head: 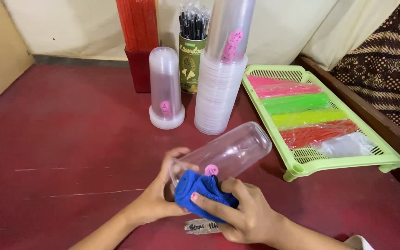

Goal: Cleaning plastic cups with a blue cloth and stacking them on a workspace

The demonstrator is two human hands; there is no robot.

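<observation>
A clear plastic bottle [228,155] lies tilted above the red table [70,139], its long axis running up and right, left hand [160,194] gripping its open mouth, right hand [246,215] pressing a blue cloth [202,190] there.

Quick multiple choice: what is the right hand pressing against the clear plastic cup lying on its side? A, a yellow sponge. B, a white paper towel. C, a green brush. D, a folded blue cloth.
D: the right hand grips a folded blue cloth at the mouth of the clear plastic cup, which the left hand steadies.
</observation>
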